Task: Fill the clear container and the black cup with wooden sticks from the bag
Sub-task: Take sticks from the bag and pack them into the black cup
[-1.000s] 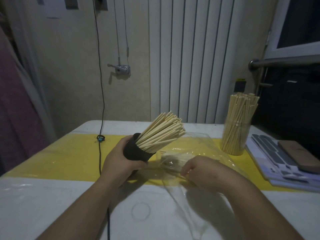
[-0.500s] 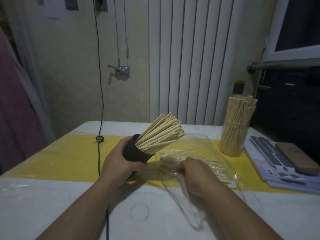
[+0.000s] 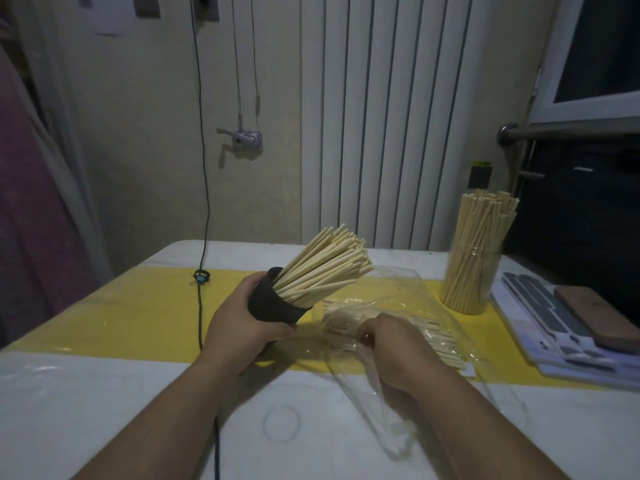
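Your left hand (image 3: 242, 322) is wrapped firmly around the black cup (image 3: 273, 306), held off the table (image 3: 104, 393) and tilted to the right with its packed wooden sticks (image 3: 325, 268) fanning out of the mouth. Your right hand (image 3: 389, 344) sits at the clear bag (image 3: 408, 292) just beside the cup, fingers curled around the loose sticks (image 3: 443, 344) lying in it; their near ends are blurred. The clear container (image 3: 471, 282) stands upright at the far right, stick-filled, well apart from both hands.

Black cup (image 3: 273, 304) tilted right, packed with sticks (image 3: 323, 268), clear container (image 3: 472, 284) upright (full), clear bag (image 3: 415, 327) flat on table
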